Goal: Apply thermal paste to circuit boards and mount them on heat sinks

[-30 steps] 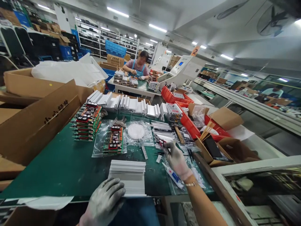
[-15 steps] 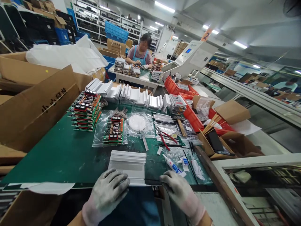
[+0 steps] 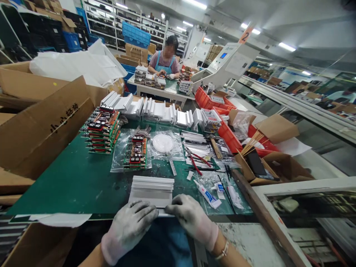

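Observation:
A silver-white ridged metal profile lies at the near edge of the green table, its long ridges running left to right. My gloved left hand grips its near left corner, fingers close together. At the near right corner, my gloved right hand pinches the end of a thin dark strip. This strip lies along the profile's front part, between the two hands; my fingers hide much of it. A bagged circuit board and a small ruler lie beyond the profile.
Stacked circuit boards stand at the left beside a large carton. More metal profiles line the back. Red-handled pliers and a glue tube lie to the right. A person sits at another table behind.
My right hand has moved left, from beside the profile to its near right corner, taking the dark strip along. My left hand has shifted slightly right and stays on the profile.

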